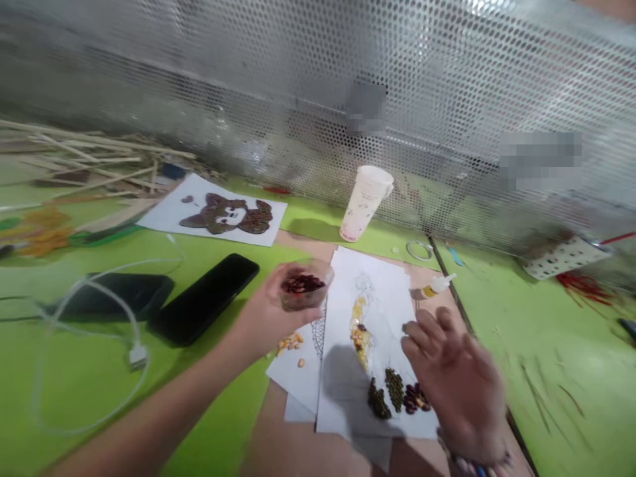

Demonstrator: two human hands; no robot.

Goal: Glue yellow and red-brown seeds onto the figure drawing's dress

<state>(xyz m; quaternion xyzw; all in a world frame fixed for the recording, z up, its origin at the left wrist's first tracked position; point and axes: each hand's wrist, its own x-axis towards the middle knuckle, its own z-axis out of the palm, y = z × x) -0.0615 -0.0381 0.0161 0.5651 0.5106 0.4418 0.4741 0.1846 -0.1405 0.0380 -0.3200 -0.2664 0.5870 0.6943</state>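
Clear cup (305, 301) of red beans (301, 285)

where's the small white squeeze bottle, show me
In the head view, the small white squeeze bottle lies just right of the top of the white paper sheet, above the person's right hand and to the right of the paper cup.

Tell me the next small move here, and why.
Likely tip a few red beans from the clear cup in the left hand onto the white paper under the right hand: it already bears a red bean patch beside bare paper.
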